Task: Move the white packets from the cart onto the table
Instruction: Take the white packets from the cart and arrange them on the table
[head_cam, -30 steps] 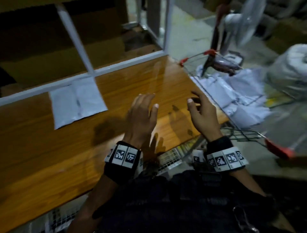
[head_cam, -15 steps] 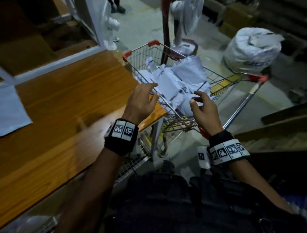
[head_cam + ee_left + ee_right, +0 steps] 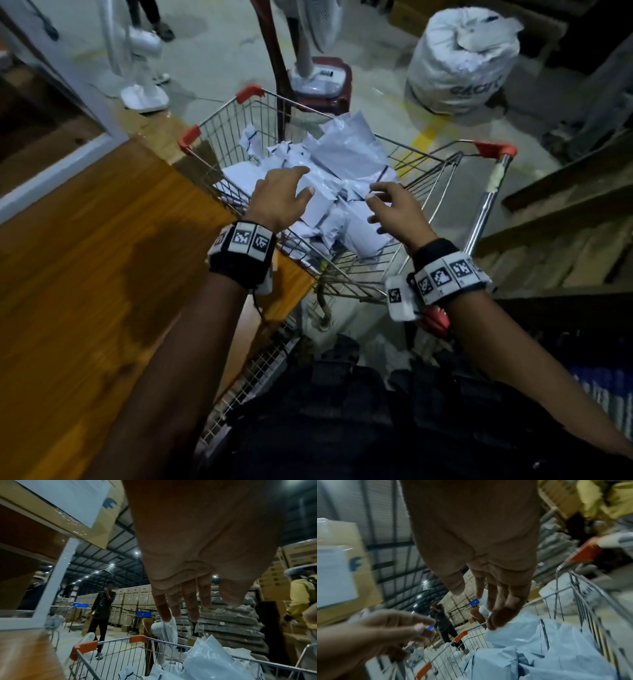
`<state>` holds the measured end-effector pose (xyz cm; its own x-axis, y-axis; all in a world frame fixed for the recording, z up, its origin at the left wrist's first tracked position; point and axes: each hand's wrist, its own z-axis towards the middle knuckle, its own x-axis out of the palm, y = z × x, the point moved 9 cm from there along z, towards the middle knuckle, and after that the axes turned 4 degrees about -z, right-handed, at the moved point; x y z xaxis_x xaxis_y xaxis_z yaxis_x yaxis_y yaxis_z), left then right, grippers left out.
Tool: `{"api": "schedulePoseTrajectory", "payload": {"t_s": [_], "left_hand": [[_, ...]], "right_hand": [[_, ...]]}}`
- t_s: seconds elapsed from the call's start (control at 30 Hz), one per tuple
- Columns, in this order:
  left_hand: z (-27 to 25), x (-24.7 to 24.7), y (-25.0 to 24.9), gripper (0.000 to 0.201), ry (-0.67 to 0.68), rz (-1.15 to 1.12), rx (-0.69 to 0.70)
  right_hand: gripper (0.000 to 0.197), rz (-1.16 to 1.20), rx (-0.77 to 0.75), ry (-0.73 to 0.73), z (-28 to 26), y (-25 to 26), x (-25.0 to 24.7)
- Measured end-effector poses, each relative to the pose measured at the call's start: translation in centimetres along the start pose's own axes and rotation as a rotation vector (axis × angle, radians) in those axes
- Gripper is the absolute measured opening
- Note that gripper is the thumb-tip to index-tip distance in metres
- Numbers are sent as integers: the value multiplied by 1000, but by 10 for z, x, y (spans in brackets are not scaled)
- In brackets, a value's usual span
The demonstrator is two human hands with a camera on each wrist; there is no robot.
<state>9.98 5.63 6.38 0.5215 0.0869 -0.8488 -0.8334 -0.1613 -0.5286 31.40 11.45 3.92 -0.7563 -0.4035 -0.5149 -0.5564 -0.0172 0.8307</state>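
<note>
At the far left the wooden table (image 3: 89, 267) fills the near side of the head view, its corner reaching in beside the wire cart (image 3: 442, 171). Just past that corner the left hand (image 3: 279, 198) hangs over the cart's near left side, palm down, fingers straight and loosely spread, holding nothing. In the left wrist view its fingers (image 3: 187, 601) point forward above the cart's orange-capped rim, with air showing between the fingertips and the heap below.

That heap is the white packets (image 3: 346, 164), crumpled plastic mailers piled loosely in the cart's basket and rising above its rim toward the far side. They lie directly under and ahead of both hands; whether either hand touches the top of the pile cannot be told from the head view.

To the right, the right hand (image 3: 397, 214) is held over the near right part of the pile, fingers spread wide and slightly bent, gripping nothing. In the right wrist view its fingers (image 3: 501, 605) reach down toward the pale packets, close above them, with the left hand blurred at the lower left.

Behind the cart stand two white pedestal fans (image 3: 140, 48), and at the far right a large stuffed white sack (image 3: 459, 61) sits on the floor
</note>
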Motion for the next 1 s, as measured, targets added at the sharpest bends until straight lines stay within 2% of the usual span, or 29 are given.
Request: {"api": "schedulePoseTrajectory", "payload": {"t_s": [0.1,0.2,0.33,0.5,0.6,0.77,0.9,1.0], "left_hand": [[28,5,11,52,111,118,12],[50,7,27,53,154,194,16],[67,15,55,54,177,177,-38],[71,13,83,53,34,85,-127],[73,4,88,51,-59,60,-153],[84,13,104,52,-18,44,-246],[96,13,110,51,-68,0,-238],[104,11,106,53,-122,-29,-207]], "right_hand": [[46,10,166,114,33,-10,20],[49,-46,197,137,62,-15,38],[48,-174,202,160,93,-27,64],[51,-330,167,190,123,-41,102],[54,-332,167,205,136,-49,121],[35,-430,113,139,154,-54,125],[45,-448,104,155,161,-59,128],[42,-470,88,202,166,-60,132]]}}
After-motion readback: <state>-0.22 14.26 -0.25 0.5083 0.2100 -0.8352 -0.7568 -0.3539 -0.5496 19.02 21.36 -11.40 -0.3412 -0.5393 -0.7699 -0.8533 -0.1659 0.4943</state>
